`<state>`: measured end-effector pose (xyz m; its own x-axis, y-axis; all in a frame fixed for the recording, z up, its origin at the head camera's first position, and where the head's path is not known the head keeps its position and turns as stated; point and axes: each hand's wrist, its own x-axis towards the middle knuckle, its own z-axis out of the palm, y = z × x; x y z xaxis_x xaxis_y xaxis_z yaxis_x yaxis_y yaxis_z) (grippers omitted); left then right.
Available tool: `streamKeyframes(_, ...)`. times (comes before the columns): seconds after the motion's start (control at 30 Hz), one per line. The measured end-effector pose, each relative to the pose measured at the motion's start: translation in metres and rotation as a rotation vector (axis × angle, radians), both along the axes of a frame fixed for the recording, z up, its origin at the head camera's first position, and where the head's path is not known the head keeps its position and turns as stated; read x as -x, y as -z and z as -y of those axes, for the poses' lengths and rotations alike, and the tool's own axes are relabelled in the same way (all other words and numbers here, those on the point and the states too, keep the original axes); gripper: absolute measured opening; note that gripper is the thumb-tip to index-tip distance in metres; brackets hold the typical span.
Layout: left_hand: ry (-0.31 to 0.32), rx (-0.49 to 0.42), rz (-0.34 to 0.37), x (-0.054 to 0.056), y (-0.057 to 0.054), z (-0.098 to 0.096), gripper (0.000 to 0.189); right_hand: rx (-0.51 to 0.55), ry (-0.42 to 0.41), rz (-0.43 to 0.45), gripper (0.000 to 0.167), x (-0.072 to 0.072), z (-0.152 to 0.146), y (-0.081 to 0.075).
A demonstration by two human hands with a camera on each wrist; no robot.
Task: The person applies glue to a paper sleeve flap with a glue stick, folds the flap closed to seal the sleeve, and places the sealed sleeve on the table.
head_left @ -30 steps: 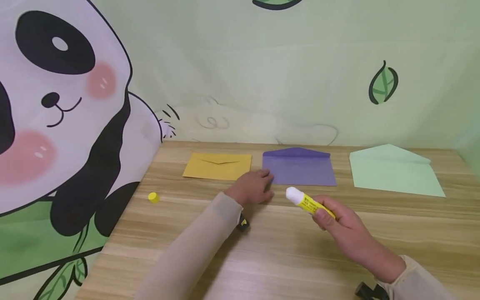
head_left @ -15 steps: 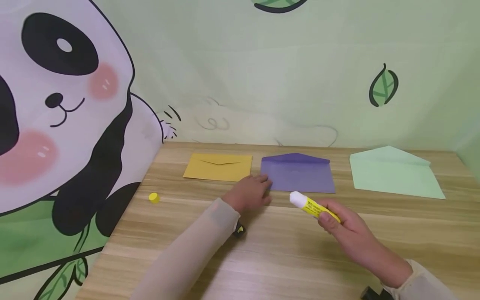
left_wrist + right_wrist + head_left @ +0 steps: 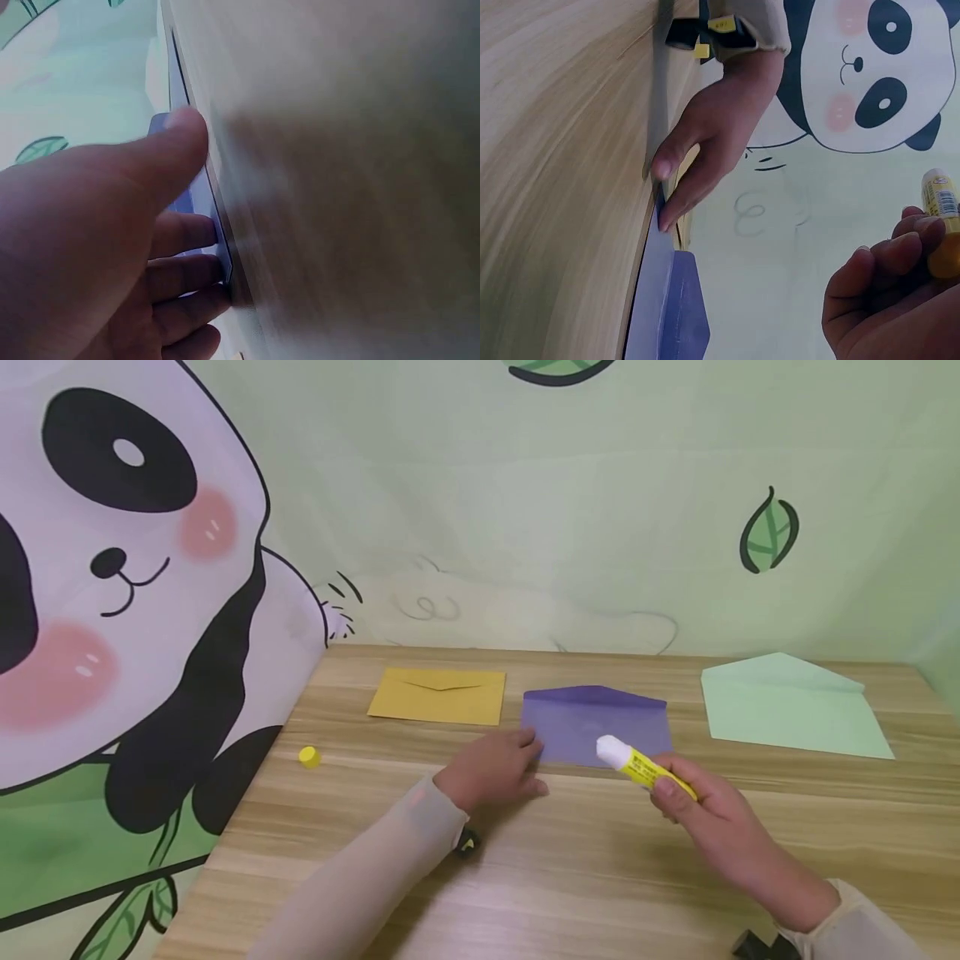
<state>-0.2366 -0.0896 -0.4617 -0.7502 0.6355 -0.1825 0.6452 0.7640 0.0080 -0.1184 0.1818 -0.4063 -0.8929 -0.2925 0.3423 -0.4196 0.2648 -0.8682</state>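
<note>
A purple envelope point(image 3: 592, 727) lies on the wooden table, its flap raised open toward the back wall. My left hand point(image 3: 491, 770) rests its fingertips on the envelope's left edge; in the left wrist view the thumb point(image 3: 184, 139) stays apart from the fingers. Between thumb and fingers my right hand point(image 3: 723, 827) grips an uncapped yellow glue stick point(image 3: 645, 767). Its white tip points left, over the envelope's right part. The right wrist view shows the glue stick point(image 3: 941, 199) held in curled fingers, with the left hand point(image 3: 716, 124) beyond.
To the left is a closed yellow envelope point(image 3: 435, 702); to the right, a mint green envelope point(image 3: 795, 710) with its flap open. A yellow cap point(image 3: 309, 757) sits near the table's left edge. A panda-print cloth point(image 3: 480, 510) hangs behind.
The purple envelope has slid toward the front of the table under my left fingers. My right hand, with the glue stick, has shifted slightly right.
</note>
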Motion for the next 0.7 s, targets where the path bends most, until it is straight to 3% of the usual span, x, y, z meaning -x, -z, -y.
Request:
streamKeyframes(0.17,-0.013,-0.006,0.024,-0.009,0.001,0.003,0.075,-0.019,-0.005,0.009,0.021,0.001,-0.002,0.0)
streamKeyframes(0.7,0.102,0.032,-0.106,-0.034,0.0,0.011,0.057,-0.042,0.002,0.027,0.02,0.0,-0.005,0.003)
